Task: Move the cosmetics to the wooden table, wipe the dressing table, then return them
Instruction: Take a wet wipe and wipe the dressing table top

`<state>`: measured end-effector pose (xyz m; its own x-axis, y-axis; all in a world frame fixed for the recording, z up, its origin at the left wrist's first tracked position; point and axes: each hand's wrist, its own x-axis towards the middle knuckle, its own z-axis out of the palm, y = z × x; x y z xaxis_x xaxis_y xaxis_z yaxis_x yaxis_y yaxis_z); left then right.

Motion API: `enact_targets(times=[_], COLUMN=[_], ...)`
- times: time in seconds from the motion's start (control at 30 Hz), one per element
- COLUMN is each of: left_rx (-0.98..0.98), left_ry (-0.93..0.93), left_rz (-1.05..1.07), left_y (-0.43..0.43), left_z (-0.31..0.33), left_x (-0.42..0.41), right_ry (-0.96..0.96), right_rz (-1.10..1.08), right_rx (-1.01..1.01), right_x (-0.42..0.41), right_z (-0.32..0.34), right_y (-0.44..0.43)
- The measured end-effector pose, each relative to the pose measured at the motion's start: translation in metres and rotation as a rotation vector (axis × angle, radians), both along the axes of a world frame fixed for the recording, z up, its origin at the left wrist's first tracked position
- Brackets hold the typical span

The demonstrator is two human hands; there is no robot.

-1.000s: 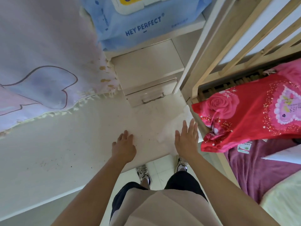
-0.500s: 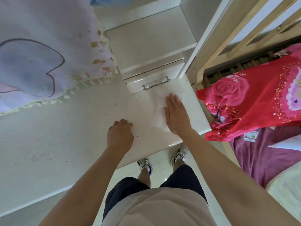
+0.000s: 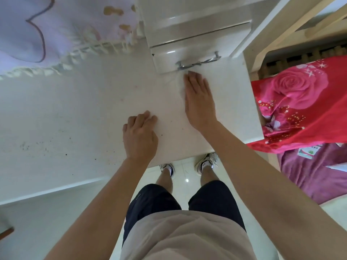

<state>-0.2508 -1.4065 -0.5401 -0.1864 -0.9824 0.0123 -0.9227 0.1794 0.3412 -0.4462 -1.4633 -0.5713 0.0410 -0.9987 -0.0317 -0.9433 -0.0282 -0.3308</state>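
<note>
Your table (image 3: 75,113) is off-white, peppered with dark specks towards its left side and a faint pink smudge near the middle. The wipe (image 3: 180,85) is white, nearly lost against it. Behind, your cloth (image 3: 78,25) is pale lilac with a dark purple curved outline, tan blotches and a cream fringe. The drawer (image 3: 165,61) is glossy white, its handle (image 3: 197,62) silver. The quilt (image 3: 304,113) is bright red with big pink roses, gold dots and white stars. The towel (image 3: 309,177) is mauve. Your shorts (image 3: 150,201) are navy, shirt (image 3: 178,239) beige, shoes (image 3: 206,162) white with black, floor (image 3: 185,173) shiny white.
</note>
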Motion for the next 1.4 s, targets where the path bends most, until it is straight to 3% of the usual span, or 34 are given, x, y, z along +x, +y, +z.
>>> enact_targets(times=[0.07,0.13,0.27,0.33,0.37,0.47,0.53,0.7,0.77,0.83,0.9,1.0,1.1,1.3,1.4], left_rx=[-0.020,-0.028,-0.027,-0.040,-0.048,-0.065,-0.064,-0.044,-0.034,-0.028,-0.023,-0.020,-0.012,0.102,0.110], left_ry=[0.039,0.071,0.096,0.112,0.118,0.123,0.118,0.116,0.112,0.114,0.110,0.116,0.121,0.212,0.268], left_rz=[0.032,0.048,0.073,0.070,0.069,0.062,0.068,0.075,0.064,0.055,0.052,0.064,0.066,0.169,0.263], left_y=[-0.001,0.000,0.002,0.002,0.002,0.001,0.002,0.000,-0.001,-0.002,-0.002,0.000,0.001,-0.010,-0.025], left_z=[-0.003,-0.006,-0.008,-0.010,-0.012,-0.015,-0.016,-0.015,-0.014,-0.013,-0.014,-0.017,-0.017,-0.002,0.004], left_x=[-0.001,-0.001,-0.004,-0.003,-0.002,0.000,0.001,0.000,0.001,0.002,0.003,0.004,0.004,0.006,0.020], right_ry=[-0.118,-0.280,-0.418,-0.344,-0.288,-0.174,-0.215,-0.399,-0.466,-0.424,-0.279,-0.039,-0.157,-0.540,-0.596], right_rz=[0.121,0.056,-0.406,-0.604,-0.655,-0.587,-0.465,0.078,-0.002,-0.246,-0.504,-0.726,-0.658,-0.119,-0.313], right_rx=[0.017,-0.064,-0.414,-0.424,-0.324,0.014,0.047,0.129,0.041,-0.103,-0.185,-0.052,-0.009,0.115,0.008], right_x=[0.011,0.002,-0.052,-0.081,-0.090,-0.074,-0.040,0.013,0.002,-0.022,-0.050,-0.061,-0.024,0.054,0.029], right_z=[0.006,0.019,0.039,0.037,0.033,0.014,0.009,0.021,0.032,0.039,0.038,0.024,0.016,0.027,0.042], right_y=[0.001,0.007,0.006,-0.005,-0.013,-0.023,-0.016,0.009,0.010,0.010,0.008,0.017,0.041,0.058,0.042])
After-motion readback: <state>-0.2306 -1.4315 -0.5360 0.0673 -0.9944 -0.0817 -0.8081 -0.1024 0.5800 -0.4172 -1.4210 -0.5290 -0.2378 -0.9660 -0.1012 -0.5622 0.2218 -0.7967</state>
